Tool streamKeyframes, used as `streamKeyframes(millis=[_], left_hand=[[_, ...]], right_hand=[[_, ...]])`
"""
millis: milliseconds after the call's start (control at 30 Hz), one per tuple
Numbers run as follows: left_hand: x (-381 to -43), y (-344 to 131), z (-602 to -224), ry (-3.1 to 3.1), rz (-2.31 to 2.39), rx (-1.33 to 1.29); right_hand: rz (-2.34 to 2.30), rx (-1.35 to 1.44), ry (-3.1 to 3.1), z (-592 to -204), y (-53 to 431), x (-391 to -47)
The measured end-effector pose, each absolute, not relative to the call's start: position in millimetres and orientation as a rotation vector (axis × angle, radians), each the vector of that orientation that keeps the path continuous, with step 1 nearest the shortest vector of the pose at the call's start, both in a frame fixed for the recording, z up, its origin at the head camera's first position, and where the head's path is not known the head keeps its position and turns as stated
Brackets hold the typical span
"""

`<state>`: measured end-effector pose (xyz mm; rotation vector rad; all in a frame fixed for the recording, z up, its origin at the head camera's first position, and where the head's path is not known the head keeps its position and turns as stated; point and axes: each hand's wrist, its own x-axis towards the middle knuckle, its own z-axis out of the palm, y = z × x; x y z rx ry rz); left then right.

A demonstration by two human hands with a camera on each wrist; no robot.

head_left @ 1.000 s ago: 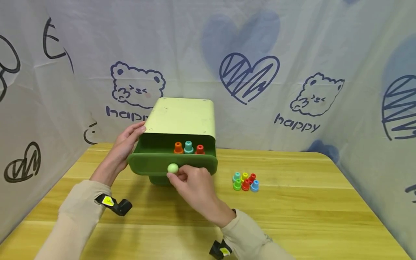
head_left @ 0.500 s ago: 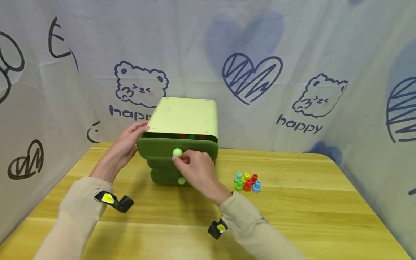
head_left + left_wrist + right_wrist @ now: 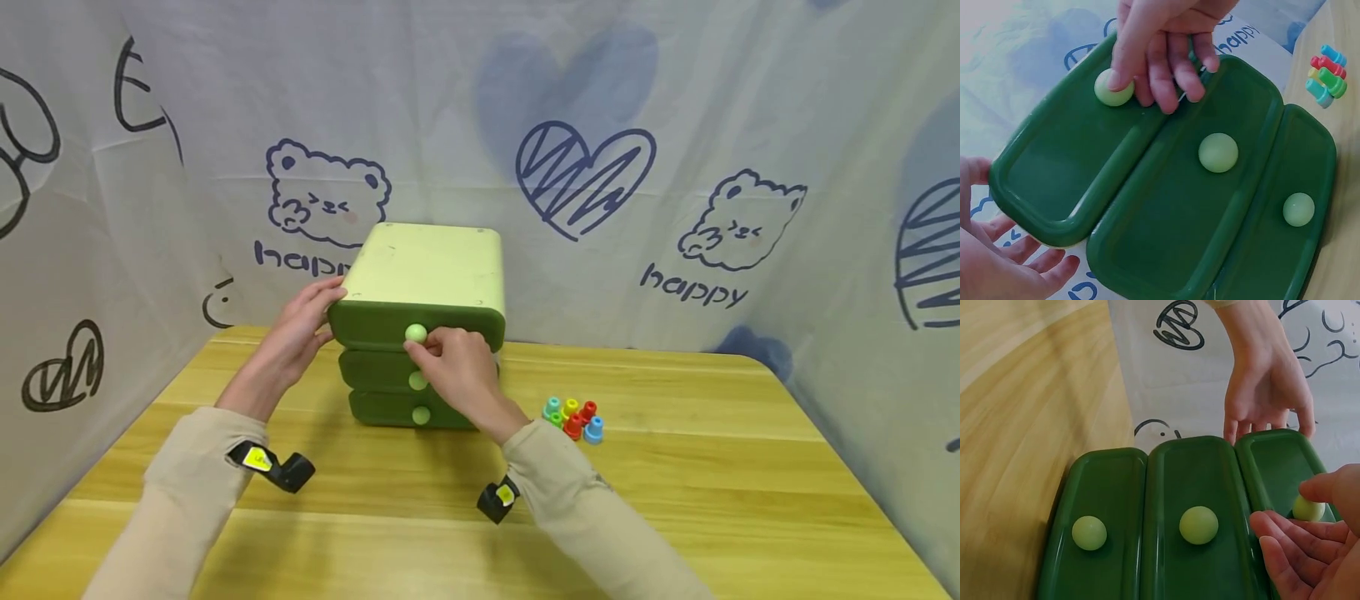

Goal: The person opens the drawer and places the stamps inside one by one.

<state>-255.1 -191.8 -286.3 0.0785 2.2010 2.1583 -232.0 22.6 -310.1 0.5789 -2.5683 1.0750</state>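
Observation:
A small three-drawer cabinet [image 3: 435, 262] with a pale yellow-green top and dark green fronts stands on the table, all its drawers closed. My right hand [image 3: 465, 371] holds the round light-green knob [image 3: 416, 334] of the top drawer [image 3: 375, 323] between thumb and index finger; the other fingers are loosely extended in the left wrist view. Against the cabinet's left side rests my left hand [image 3: 292, 337], its fingers fairly straight. Lower down, the middle knob [image 3: 1218, 152] and the bottom knob [image 3: 1299, 209] are untouched. The drawers' insides are hidden.
Several small coloured plastic pegs [image 3: 573, 427] stand in a cluster right of the cabinet, partly behind my right sleeve. The wooden table [image 3: 712, 467] reaches back to a white printed curtain [image 3: 600, 275], which also hangs along both sides.
My right hand has pushed the top drawer in, from well out to flush, hiding the coloured pegs inside it. The left hand has stayed at the cabinet's left side.

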Motion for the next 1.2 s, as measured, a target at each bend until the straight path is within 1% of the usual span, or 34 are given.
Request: streamKeyframes(millis=[533, 700, 900, 1200], left_hand=[[-255, -180, -298, 2.369, 2.187, 0.013], [-256, -179, -302, 2.382, 2.2, 0.024], [-255, -176, -305, 2.4, 2.233, 0.038], [-255, -175, -310, 2.428, 2.243, 0.044]], right_hand=[[1.046, 0.581, -2.599, -316, 24, -232], [1.046, 0.62, -2.638, -332, 30, -229], [1.084, 0.594, -2.727, -354, 30, -227], [1.228, 0.527, -2.663, -367, 23, -231]])
